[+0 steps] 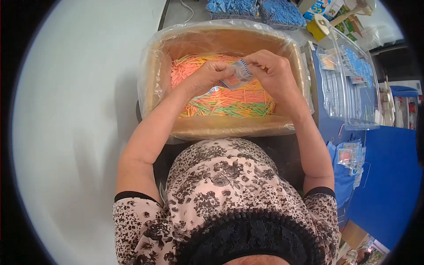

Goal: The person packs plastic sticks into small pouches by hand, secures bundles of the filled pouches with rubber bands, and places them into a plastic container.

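Plastic packet (pixel 237 80), clear with blue-striped ends, is held over the middle of the film-lined box (pixel 229 126), head view. Left hand (pixel 206 76): fingers pinch the packet's left side. Right hand (pixel 273 68): fingers grip its right end. Thin sticks (pixel 229 99) cover the box bottom, pink toward the far left corner, green along the near edge. Clear tray (pixel 335 99) on the tabletop (pixel 324 131), past the box's right edge; blue bundles (pixel 282 13) beyond its far edge.
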`<action>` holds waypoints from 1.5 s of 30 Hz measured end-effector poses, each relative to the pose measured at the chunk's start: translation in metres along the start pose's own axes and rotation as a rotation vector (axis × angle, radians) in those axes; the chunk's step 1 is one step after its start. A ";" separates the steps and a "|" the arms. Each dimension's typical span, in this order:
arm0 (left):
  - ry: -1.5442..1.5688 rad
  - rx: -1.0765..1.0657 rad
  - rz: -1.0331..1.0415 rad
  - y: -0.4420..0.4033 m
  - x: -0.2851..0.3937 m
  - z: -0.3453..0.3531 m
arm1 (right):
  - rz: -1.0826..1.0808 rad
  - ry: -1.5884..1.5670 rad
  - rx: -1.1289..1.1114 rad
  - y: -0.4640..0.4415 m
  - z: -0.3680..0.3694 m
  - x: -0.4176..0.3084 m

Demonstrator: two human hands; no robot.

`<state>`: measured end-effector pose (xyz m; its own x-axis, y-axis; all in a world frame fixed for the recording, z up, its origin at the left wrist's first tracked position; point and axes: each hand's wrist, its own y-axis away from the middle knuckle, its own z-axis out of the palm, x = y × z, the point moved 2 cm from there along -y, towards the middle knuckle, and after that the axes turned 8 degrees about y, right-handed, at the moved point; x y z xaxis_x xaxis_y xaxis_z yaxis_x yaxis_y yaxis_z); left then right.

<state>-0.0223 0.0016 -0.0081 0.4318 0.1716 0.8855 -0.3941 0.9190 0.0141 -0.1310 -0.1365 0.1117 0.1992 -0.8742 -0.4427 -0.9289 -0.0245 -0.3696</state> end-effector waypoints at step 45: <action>-1.062 -0.464 0.151 0.002 0.071 0.161 | 1.251 0.884 0.247 0.375 -0.257 0.194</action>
<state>-0.1231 -0.0413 0.1298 -0.5766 0.1088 0.8098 0.0453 0.9938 -0.1013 -0.5213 -0.4393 0.0970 -0.9612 -0.2758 0.0118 -0.2660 0.9142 -0.3056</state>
